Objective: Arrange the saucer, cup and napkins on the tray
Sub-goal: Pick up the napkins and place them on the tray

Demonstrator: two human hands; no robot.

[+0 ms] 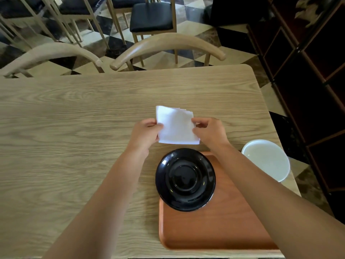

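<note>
Saucer point(185, 179) already on tray point(220, 230). Napkins point(176, 126) pinched above table point(74, 137) between left hand point(147, 130) and right hand point(208, 130); cup point(266, 158) beside tray, still to place.

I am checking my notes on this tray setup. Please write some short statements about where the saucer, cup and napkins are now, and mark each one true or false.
1. Both hands, left hand and right hand, hold the white napkins. True.
2. The black saucer lies on the far left corner of the tray, overhanging its edge. True.
3. The white cup stands on the saucer. False: it stands on the table, to the right of the tray.
4. The napkins already lie on the tray. False: they are held above the table, beyond the tray.
5. The saucer is empty. True.
</note>
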